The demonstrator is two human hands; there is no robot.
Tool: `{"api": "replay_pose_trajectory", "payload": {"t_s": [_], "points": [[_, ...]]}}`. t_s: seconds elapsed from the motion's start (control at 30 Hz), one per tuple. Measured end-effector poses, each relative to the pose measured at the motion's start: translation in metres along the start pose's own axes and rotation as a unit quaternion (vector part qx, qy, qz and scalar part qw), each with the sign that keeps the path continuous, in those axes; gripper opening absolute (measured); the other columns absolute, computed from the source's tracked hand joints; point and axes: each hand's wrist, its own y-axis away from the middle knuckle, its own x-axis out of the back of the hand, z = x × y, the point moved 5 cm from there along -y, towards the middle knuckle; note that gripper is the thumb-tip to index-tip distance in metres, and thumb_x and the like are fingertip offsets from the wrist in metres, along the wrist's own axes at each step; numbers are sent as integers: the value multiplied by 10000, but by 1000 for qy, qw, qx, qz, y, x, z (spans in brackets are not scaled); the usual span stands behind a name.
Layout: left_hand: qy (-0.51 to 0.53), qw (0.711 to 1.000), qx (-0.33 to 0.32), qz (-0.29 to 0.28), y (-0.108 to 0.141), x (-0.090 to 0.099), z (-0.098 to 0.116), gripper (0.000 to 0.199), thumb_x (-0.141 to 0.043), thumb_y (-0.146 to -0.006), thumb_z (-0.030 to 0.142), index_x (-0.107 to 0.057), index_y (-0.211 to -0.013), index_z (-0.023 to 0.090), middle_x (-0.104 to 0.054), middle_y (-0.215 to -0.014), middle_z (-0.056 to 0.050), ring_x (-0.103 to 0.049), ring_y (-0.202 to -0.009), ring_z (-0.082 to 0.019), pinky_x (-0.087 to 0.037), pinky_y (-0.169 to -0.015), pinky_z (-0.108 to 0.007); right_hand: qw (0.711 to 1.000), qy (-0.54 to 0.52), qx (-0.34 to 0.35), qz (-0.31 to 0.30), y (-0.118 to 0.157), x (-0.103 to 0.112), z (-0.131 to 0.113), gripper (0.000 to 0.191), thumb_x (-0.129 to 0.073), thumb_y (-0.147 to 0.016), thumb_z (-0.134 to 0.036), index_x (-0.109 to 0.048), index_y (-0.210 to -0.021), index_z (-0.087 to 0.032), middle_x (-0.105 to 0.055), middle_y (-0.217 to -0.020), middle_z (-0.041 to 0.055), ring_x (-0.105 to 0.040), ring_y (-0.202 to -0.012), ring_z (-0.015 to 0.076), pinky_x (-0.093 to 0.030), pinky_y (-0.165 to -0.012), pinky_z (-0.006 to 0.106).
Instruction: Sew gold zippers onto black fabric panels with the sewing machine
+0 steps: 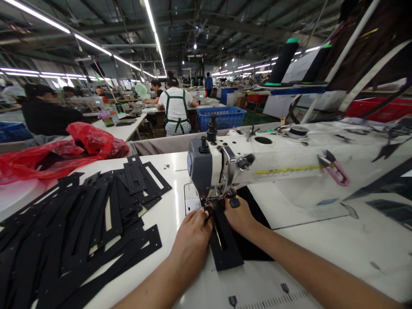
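Observation:
A black fabric strip (227, 253) with a gold-toothed zipper (219, 237) in its slot lies under the needle of a white sewing machine (277, 159). My left hand (195, 234) is closed at the strip's left edge, its fingers pinched together near the presser foot. On the strip's other side, my right hand (238, 214) rests close to the needle; the machine head and a dark knob hide most of its fingertips. A larger black fabric panel (254, 240) lies flat beneath my right hand and forearm.
Many slotted black strips (80, 223) are heaped on the table at left, beside a red plastic bag (93, 141). Pink-handled snips (334, 169) sit against the machine arm. Black thread cones (283, 62) stand above right. Beyond are a blue basket (222, 116) and several people at work.

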Motion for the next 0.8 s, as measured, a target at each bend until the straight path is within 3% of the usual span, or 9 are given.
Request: {"api": "replay_pose_trajectory", "payload": {"t_s": [0.1, 0.27, 0.53, 0.8], "points": [[-2, 1000, 10, 0, 0, 1, 0, 322, -440, -794, 48, -564, -1083, 116, -564, -1076, -144, -537, -1028, -250, -481, -877, -439, 1000, 11, 17, 3, 13, 9, -4, 111, -511, -795, -176, -620, -796, -157, -645, -777, 49, -597, -729, 175, -393, -619, 233], [0, 1000, 18, -5, -1, 4, 1, 340, -448, -763, 31, -576, -1066, 119, -568, -1061, -140, -557, -973, -251, -503, -830, -420, 999, 22, 47, 1, 34, 22, -10, 175, -497, -790, -126, -601, -924, -167, -629, -850, 39, -586, -786, 161, -393, -695, 230], [-28, 1000, 5, 5, 2, 1, -2, 408, -438, -716, -17, -573, -1076, 118, -565, -1061, -138, -578, -904, -233, -531, -777, -391, 999, 32, 1, 8, 4, 12, -7, 138, -555, -772, -223, -622, -663, -172, -648, -635, 35, -617, -612, 175, -315, -497, 223], [-33, 999, -11, 10, 4, -5, -6, 409, -433, -730, -18, -559, -1101, 98, -556, -1094, -165, -580, -910, -246, -535, -773, -401, 998, 36, -40, 18, -6, 5, -3, 258, -463, -832, -217, -628, -642, -159, -659, -649, 80, -626, -615, 202, -341, -504, 241]]}}
